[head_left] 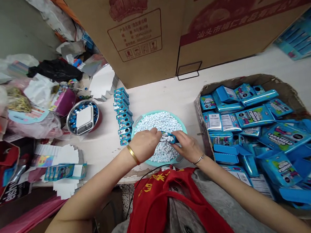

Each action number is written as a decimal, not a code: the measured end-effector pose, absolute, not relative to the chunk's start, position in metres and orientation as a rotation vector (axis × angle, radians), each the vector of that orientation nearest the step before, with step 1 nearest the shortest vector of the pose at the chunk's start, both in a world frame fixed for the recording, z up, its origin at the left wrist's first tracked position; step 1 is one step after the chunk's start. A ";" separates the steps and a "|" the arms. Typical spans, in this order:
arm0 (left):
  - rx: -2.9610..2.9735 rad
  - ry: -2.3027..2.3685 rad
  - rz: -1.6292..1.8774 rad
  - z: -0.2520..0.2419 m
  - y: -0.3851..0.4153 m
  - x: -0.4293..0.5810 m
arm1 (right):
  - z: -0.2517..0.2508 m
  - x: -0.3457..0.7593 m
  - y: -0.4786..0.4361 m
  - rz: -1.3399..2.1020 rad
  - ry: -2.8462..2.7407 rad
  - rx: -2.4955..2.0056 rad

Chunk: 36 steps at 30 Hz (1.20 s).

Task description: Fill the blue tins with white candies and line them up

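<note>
My right hand [187, 146] grips a small blue tin [169, 137] with white mints showing in its open top, above a teal plastic basin [185, 130]. The basin is heaped with small white mints [162, 121]. My left hand [144, 144] hangs over the mints, its fingertips gathered beside the tin's end. Whether those fingers pinch any mints is hidden. Both hands are close together, and the basin's near side lies under them. A row of upright blue tins [123, 115] stands on the white table [106, 145] left of the basin.
A cardboard tray [285, 88] piled with blue packets fills the right. Large printed cartons [135, 35] stand at the back. On the left are a steel bowl [72, 117] holding blue items and a white box, blue cards [64, 171], white paper, and plastic bags.
</note>
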<state>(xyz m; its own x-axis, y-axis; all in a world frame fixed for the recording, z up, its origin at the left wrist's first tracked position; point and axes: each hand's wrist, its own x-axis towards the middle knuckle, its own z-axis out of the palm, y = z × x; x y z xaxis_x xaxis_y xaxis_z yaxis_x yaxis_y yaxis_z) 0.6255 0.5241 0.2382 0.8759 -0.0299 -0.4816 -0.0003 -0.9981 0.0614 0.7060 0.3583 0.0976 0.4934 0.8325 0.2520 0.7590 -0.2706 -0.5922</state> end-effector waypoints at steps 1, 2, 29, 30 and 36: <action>3.021 -0.033 -0.769 0.243 0.519 0.627 | 0.097 0.706 0.359 0.144 -1.301 -2.067; 3.042 -0.043 -0.764 0.247 0.516 0.627 | 0.096 0.706 0.359 0.151 -1.297 -2.066; 2.440 0.231 -0.359 0.072 0.559 0.578 | 0.098 0.726 0.320 0.104 -0.961 -2.121; 2.438 0.213 -0.325 0.084 0.563 0.575 | 0.097 0.726 0.321 0.098 -0.965 -2.131; 2.538 0.051 -0.270 0.161 0.570 0.579 | 0.094 0.719 0.336 0.120 -1.090 -2.148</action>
